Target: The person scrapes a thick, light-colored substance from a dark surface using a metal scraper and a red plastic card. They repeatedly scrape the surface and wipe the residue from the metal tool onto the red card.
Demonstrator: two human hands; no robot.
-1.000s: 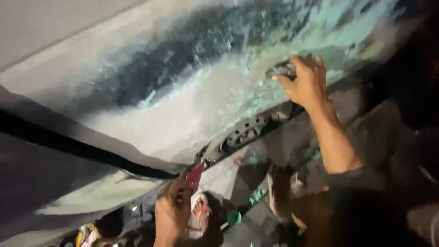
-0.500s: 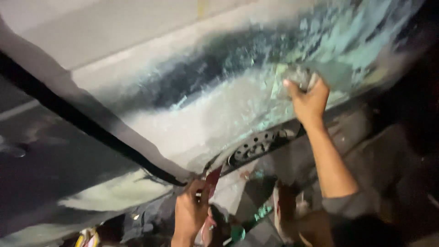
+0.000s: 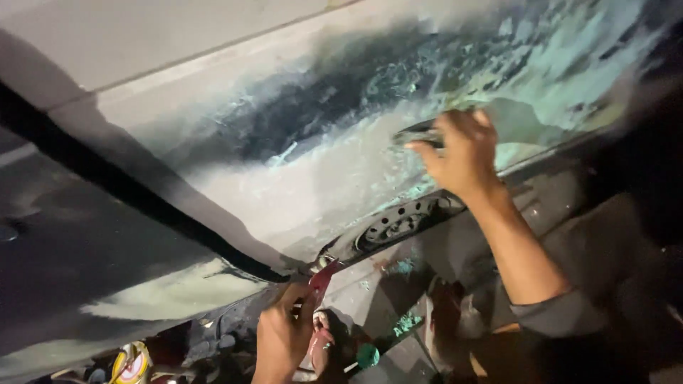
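Note:
My right hand presses a dark sanding pad against a car body panel that is smeared with pale green and white filler. The pad is blurred and mostly hidden by my fingers. My left hand is low at the bottom of the view, closed on a red scraper-like piece near the lower edge of the panel. My right forearm and rolled grey sleeve run down to the right.
A black trim strip crosses the panel diagonally at left. A wheel with a holed steel rim sits under the panel. The stained floor has green paint spots. A yellow-and-red can stands at bottom left.
My right hand has slid the pad left and down along the panel. My left hand stays low on the red piece, shifted a little as the view moved.

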